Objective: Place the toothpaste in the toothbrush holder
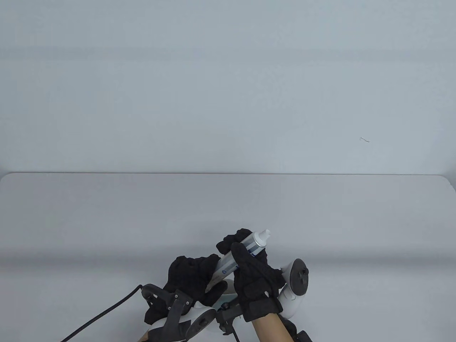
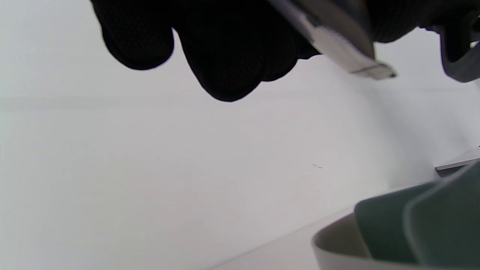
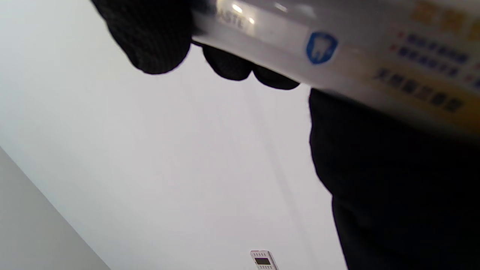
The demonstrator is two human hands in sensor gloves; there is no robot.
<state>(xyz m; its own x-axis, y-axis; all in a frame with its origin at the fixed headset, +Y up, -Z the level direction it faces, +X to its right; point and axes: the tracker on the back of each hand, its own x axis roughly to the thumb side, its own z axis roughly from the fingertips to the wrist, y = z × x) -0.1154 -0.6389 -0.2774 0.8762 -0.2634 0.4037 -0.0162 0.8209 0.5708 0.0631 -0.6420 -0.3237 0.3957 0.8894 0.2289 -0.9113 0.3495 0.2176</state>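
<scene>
My right hand [image 1: 238, 247] grips a white and silver toothpaste tube [image 1: 254, 244] around its middle, low at the table's front centre. The white cap [image 1: 265, 234] points up and to the right. In the right wrist view the tube [image 3: 337, 41] runs across the top under my fingers [image 3: 157, 41]. My left hand [image 1: 194, 274] sits just left of it with curled fingers beside the tube's flat tail [image 2: 348, 56]; I cannot tell whether it grips anything. The toothbrush holder [image 2: 393, 225], pale rim with dark green inside, shows only at the left wrist view's bottom right, below the tail.
A black cable [image 1: 103, 313] trails off to the lower left. The table's far edge [image 1: 228, 173] meets a plain pale wall. A small white device [image 3: 263, 260] lies at the bottom of the right wrist view.
</scene>
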